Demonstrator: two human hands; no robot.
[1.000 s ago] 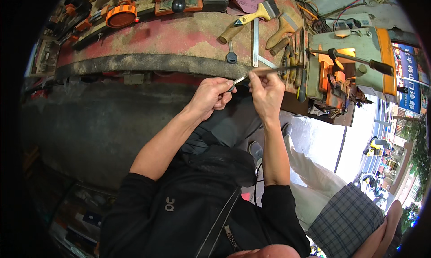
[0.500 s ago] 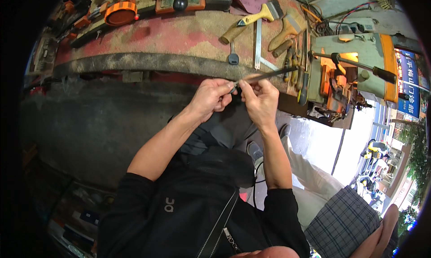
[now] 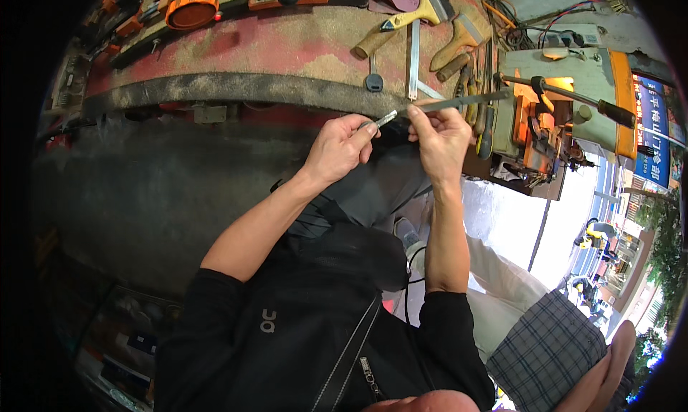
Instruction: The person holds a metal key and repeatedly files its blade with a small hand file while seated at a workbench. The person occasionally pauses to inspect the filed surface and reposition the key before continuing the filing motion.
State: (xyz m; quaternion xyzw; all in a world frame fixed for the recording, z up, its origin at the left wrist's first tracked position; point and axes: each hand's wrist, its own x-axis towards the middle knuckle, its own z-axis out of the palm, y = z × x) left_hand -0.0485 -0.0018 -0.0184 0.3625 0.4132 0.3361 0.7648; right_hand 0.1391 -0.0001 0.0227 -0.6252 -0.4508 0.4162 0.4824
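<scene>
Clock face centred between my two grips; 12 lies toward the table.

Item 1: left grip (image 3: 340, 148), pinched closed on a narrow silver metal key with a dark head (image 3: 388, 118); its blade stands out bare toward 2 o'clock.

Item 2: right grip (image 3: 442, 144), pinched closed near one end of a long, flat, file-like strip of dark-grey metal (image 3: 469, 100), which runs out toward 3 o'clock.

Item 3: dusty red table with a dark front edge (image 3: 265, 50); I hold both pieces up at that edge.

Item 4: at 11 o'clock, a loose black-headed key (image 3: 374, 83), lying on the table.

Item 5: at 12 o'clock, a straight silver metal rule (image 3: 413, 61); beyond it, a yellow-handled brush with dark bristles (image 3: 419, 12).

Item 6: at 1 o'clock, a broad brush with a brown wooden handle (image 3: 450, 50).

Condition: blade and strip are just apart, not touching. Done: both pieces are in grip, blade exposed. Outstanding, in my judgement: the work is under way and unfinished, neither piece being laid down. The blade's edge is too small to read, so how much remains I cannot tell.
</scene>
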